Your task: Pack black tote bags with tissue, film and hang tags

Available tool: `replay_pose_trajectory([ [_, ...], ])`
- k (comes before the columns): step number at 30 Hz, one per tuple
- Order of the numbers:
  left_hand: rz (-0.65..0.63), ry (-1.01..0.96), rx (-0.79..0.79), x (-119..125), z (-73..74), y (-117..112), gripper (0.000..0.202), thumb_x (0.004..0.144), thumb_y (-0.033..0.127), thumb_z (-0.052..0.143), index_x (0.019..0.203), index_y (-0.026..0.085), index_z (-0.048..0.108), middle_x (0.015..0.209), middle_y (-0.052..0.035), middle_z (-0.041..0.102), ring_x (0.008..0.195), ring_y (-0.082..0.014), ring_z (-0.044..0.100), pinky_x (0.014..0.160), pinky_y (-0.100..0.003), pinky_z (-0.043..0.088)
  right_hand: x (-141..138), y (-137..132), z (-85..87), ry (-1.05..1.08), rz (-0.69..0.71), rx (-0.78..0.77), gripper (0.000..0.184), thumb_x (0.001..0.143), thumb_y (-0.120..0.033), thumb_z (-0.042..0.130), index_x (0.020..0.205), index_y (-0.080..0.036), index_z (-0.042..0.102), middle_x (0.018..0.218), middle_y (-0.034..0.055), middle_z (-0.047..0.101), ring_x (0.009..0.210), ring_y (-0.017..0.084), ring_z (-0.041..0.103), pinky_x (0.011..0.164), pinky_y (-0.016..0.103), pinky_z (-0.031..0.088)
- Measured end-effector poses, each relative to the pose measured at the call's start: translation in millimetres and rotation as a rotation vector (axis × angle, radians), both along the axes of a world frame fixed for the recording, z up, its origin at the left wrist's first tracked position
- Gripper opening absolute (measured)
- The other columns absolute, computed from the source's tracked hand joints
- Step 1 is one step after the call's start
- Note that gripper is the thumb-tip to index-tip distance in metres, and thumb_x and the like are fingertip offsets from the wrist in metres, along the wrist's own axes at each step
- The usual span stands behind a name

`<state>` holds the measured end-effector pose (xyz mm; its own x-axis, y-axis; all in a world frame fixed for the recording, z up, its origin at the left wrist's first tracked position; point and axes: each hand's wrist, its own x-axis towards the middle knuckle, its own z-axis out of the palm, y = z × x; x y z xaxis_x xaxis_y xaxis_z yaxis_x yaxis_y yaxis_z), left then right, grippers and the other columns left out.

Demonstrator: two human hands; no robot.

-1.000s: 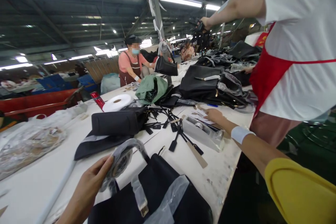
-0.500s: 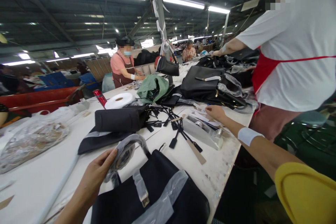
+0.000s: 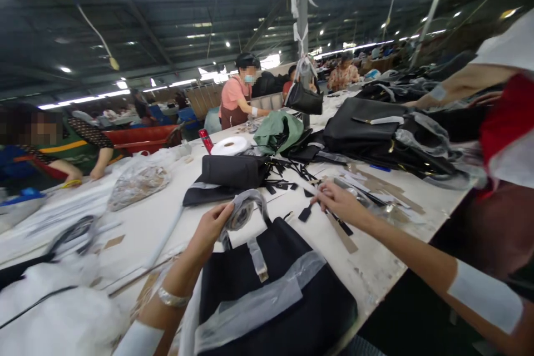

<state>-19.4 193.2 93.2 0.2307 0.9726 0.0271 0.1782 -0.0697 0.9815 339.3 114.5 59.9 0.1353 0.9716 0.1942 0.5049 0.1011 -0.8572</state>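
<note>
A black handbag [image 3: 325, 300] lies in front of me, with clear plastic film across its front and over its clasp tab. My left hand [image 3: 211, 226] is closed around its film-wrapped handle [image 3: 241, 216], holding it up above the bag. Over the table beyond the bag, my right hand [image 3: 340, 203] pinches a pale narrow strip [image 3: 307, 185] that points away to the left. Below that hand are black hang tags [image 3: 306, 213] with straps and a brown card strip [image 3: 344, 236].
A folded black bag [image 3: 233, 169], a white tape roll [image 3: 230, 146] and a green bundle [image 3: 277, 130] stand farther back. Black bags [image 3: 362, 122] are piled at right, beside a co-worker in white and red. Another person's hands [image 3: 89, 172] are at far left.
My view has swung left. My right hand has moved from the paper strips near the right edge towards the handbag, now with a pale strip in it. The left hand keeps the handle.
</note>
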Motion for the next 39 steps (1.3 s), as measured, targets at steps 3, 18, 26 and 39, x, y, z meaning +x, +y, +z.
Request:
replay_pose_trajectory([
  [3,-0.004,-0.035,0.003,0.5,0.0,-3.4,0.053,0.071,0.058,0.071,0.105,0.016,0.075,0.098,-0.0070,0.076,0.089,-0.0221,0.069,0.078,-0.028,0.052,-66.1,-15.0,-7.9,0.117,0.109,-0.025,0.033,0.091,-0.043,0.050,0.114,-0.023,0.062,0.085,0.0008,0.072,0.060,0.014,0.055,0.061,0.027,0.045],
  [18,0.008,-0.010,0.176,-1.1,3.0,-23.4,0.046,0.079,0.055,0.064,0.101,0.016,0.075,0.100,-0.0081,0.075,0.091,-0.0229,0.066,0.078,-0.029,0.050,-172.2,-11.1,-38.0,0.751,0.079,-0.512,0.018,0.071,-0.029,0.076,0.082,-0.017,0.068,0.072,0.0029,0.068,0.068,0.013,0.061,0.059,0.022,0.043],
  [26,0.014,0.040,0.211,-9.1,3.4,-26.2,0.044,0.082,0.053,0.061,0.101,0.016,0.075,0.099,-0.0074,0.075,0.091,-0.0227,0.066,0.079,-0.029,0.048,-181.4,-20.3,-29.6,0.796,0.146,-0.295,0.034,0.066,-0.036,0.081,0.090,-0.018,0.067,0.079,0.0029,0.069,0.072,0.015,0.064,0.059,0.024,0.048],
  [39,0.001,0.093,0.304,-1.8,-10.5,-33.1,0.032,0.078,0.045,0.069,0.098,0.021,0.077,0.099,-0.0062,0.075,0.094,-0.0244,0.066,0.089,-0.033,0.048,-206.0,4.5,-0.4,0.994,0.284,-0.287,0.026,0.063,-0.033,0.081,0.085,-0.019,0.074,0.094,0.0037,0.071,0.089,0.017,0.061,0.078,0.028,0.047],
])
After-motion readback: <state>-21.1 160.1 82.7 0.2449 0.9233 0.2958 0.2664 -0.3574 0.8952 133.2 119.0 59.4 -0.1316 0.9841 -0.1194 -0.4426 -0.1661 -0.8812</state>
